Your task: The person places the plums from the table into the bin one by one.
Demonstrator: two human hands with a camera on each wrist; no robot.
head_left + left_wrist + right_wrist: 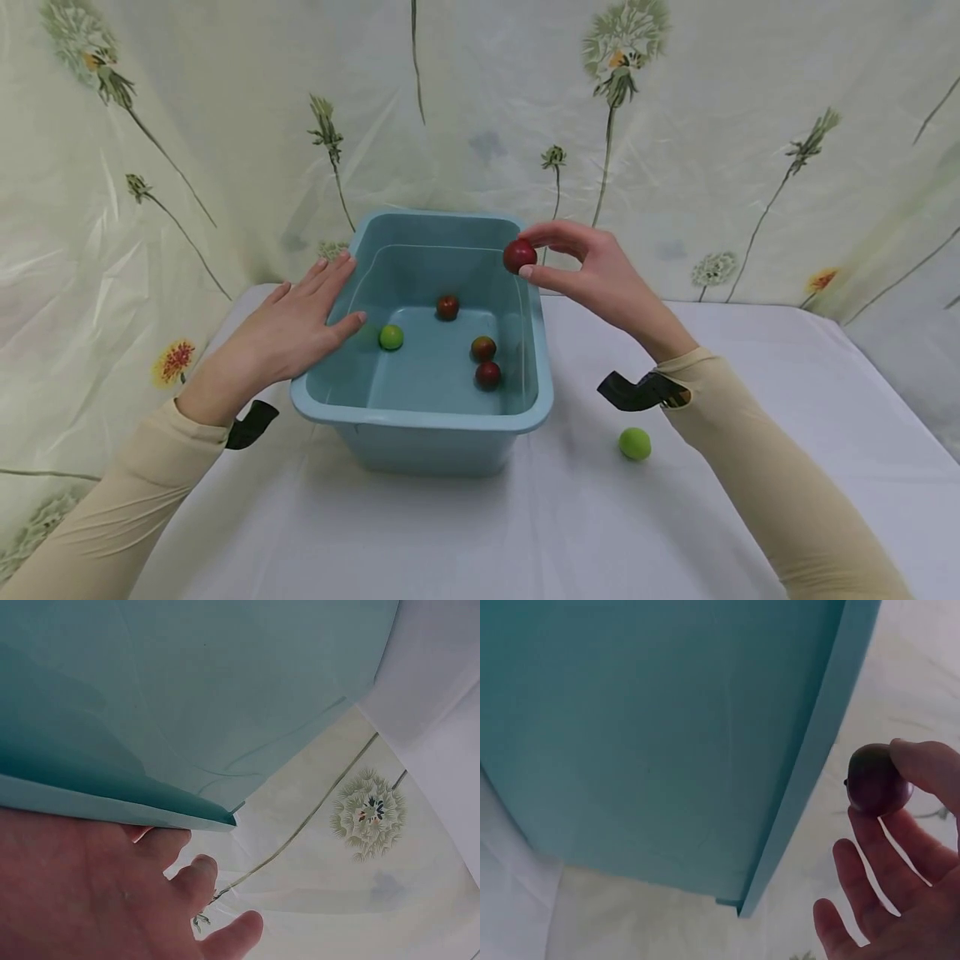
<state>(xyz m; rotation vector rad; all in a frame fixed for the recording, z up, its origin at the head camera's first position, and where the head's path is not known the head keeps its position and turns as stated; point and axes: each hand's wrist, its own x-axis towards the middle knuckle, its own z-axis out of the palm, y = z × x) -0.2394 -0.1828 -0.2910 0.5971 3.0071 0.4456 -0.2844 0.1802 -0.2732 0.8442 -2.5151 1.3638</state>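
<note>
A blue plastic basin (435,421) stands on the table. My left hand (292,325) rests on its left rim, fingers extended; the left wrist view shows the palm side against the rim's outer edge. Between thumb and fingertips my right hand (585,258) pinches a small dark red round fruit (520,257), over the basin's right rim. In the right wrist view this fruit (877,780) has a tiny stem nub and a greenish tint on top. Inside the basin lie a green fruit (391,337), a red one (447,307), a brownish one (483,348) and another dark red one (488,375).
A second green round fruit (634,443) lies on the white tablecloth (600,533), right of the basin and beside the right forearm. Behind the table hangs a sheet (465,108) printed with dandelions. Black straps sit at both wrists.
</note>
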